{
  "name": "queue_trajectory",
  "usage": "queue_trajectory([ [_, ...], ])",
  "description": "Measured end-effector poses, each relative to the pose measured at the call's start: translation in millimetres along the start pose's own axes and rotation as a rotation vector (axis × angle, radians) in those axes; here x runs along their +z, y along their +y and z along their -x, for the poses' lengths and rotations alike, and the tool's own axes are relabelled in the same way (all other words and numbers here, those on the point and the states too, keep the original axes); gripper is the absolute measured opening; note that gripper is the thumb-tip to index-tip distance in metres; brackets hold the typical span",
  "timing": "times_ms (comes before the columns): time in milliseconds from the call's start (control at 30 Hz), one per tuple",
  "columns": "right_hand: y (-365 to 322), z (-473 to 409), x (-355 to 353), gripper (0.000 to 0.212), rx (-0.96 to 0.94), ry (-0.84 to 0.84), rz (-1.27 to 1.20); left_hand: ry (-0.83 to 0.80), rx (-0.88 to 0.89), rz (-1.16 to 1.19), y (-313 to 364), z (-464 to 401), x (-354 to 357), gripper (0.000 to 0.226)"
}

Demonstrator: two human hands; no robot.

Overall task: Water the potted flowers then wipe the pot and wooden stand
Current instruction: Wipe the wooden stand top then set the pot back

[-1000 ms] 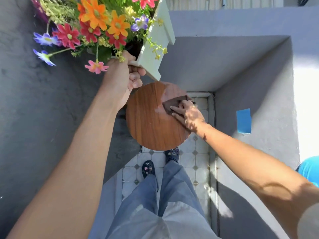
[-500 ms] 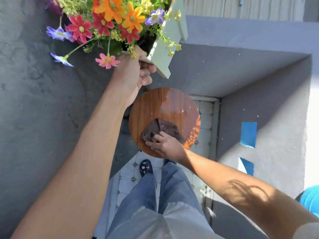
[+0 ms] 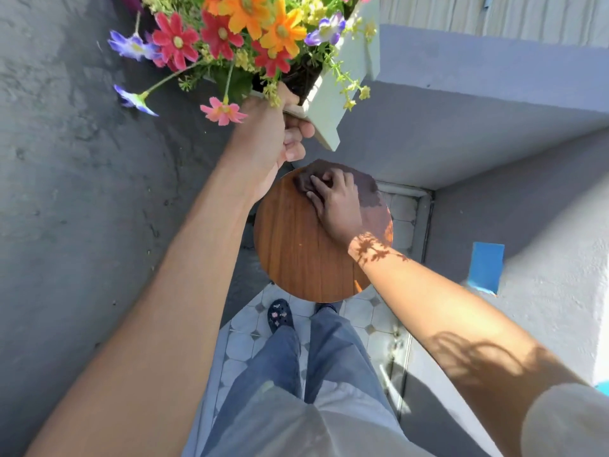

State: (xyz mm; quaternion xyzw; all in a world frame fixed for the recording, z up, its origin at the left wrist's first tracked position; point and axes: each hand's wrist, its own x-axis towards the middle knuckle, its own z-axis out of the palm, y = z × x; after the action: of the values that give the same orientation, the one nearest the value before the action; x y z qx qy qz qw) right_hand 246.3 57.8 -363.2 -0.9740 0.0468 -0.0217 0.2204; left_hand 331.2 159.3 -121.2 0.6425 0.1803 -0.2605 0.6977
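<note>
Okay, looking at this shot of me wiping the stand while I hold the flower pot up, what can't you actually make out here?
All in the head view:
- Pot: its top is cut off by the frame's upper edge; flowers cover its inside.
- Cloth: mostly under the right hand, in shadow.
- Wooden stand: only the round top shows; legs are hidden beneath it.
- Left hand: thumb hidden behind flowers.
- Wetness of soil: cannot tell.

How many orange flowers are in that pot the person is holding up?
3 show. One orange flower is at the middle top, one lies just right and lower, and one is cut by the picture's top edge. Others may hide above the frame or behind foliage.
</note>
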Motion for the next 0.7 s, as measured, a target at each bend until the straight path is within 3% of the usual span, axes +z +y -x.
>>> queue_trajectory([
  [267, -56, 51, 23, 0.029, -0.702, -0.377, -0.125, -0.018, 0.019, 0.0, 2, -1, 7, 0.015],
  [367, -42, 22, 17, 0.034, -0.578, -0.309, -0.077, -0.015, 0.024, -0.005, 1, 1, 5, 0.014],
  [500, -25, -27, 3, 0.036, -0.022, -0.123, -0.117, -0.018, 0.017, -0.028, -2, 7, 1, 0.014],
  [567, -35, -25, 5, 0.035, 0.119, -0.074, -0.149, -0.011, 0.02, -0.037, -3, 10, -1, 0.021],
  [633, -54, -4, 9, 0.035, 0.066, -0.102, -0.144, -0.013, 0.03, -0.04, -5, 13, -1, 0.025],
  [700, -68, 30, 15, 0.033, -0.124, -0.208, -0.136, -0.024, 0.039, -0.045, -8, 16, -1, 0.026],
])
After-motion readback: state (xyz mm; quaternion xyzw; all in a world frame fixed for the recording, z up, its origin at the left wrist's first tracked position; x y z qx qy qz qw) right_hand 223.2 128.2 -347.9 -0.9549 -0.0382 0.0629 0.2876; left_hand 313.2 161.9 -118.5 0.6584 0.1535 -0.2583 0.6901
